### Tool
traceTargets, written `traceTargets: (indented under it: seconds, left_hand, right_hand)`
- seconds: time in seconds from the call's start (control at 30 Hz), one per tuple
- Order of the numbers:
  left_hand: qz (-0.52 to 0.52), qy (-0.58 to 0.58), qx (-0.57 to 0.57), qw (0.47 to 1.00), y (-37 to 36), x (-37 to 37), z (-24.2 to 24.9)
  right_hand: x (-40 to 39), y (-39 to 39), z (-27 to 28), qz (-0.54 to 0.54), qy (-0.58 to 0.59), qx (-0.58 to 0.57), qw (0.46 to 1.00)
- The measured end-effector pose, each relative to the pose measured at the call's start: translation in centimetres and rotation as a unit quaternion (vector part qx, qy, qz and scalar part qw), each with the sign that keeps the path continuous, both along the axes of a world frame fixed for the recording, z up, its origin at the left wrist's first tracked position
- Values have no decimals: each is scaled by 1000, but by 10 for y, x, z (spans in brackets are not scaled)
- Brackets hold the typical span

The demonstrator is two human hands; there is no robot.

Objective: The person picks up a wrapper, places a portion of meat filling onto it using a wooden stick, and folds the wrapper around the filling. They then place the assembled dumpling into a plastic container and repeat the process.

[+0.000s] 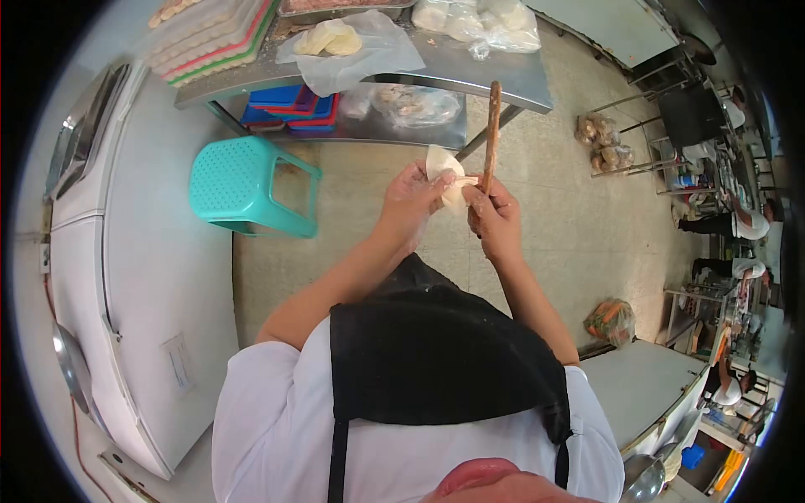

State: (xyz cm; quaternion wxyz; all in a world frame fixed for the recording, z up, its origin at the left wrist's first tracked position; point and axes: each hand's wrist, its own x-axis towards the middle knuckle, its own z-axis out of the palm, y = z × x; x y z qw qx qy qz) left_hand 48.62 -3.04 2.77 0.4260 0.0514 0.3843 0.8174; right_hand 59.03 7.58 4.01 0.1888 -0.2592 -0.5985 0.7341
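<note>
Both hands are raised together in front of the black apron. My left hand [409,198] is closed on a thin, pale dough wrapper [444,168], which is partly folded. My right hand [496,215] pinches the wrapper's right side with its fingertips and also grips a brown wooden stick [493,126], which points up toward the metal table. Whether the wrapper holds any filling is too small to tell. Beyond the hands, a stack of round pale wrappers [329,38] lies on a plastic sheet [386,52] on the table.
The metal table [527,80] bears stacked trays [220,50] at left and bagged white items [478,23] at right. A turquoise stool [231,178] stands left, beside a white freezer [168,251]. Bags [605,142] lie on the floor. Other people [749,225] are far right.
</note>
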Motion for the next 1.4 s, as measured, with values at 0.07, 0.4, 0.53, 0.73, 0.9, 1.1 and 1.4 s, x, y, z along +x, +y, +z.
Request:
traceTargets:
  seconds: [0.07,0.4,0.53,0.73,0.9,1.1,1.4]
  left_hand:
    - [-25,34,-14,999,7,14,2]
    - [7,48,18,999,29,72,-3]
    - [20,-93,130,987,32,90,2]
    - [23,82,-46,995,50,111,-12]
    - [-46,28,-21,998,57,130,6]
    - [-12,112,-45,993,61,140,1]
    - [18,148,-77,986,47,120,-4]
  right_hand:
    - [18,18,2,7,6,-49,999]
    - [88,73,14,33,-18,-30,999]
    - [106,87,25,56,-4,82,995]
    - [127,93,45,117,-2,146,982]
    - [131,97,47,120,-10,51,991]
    - [141,102,30,103,24,121,987]
    - [114,91,24,127,49,184,974]
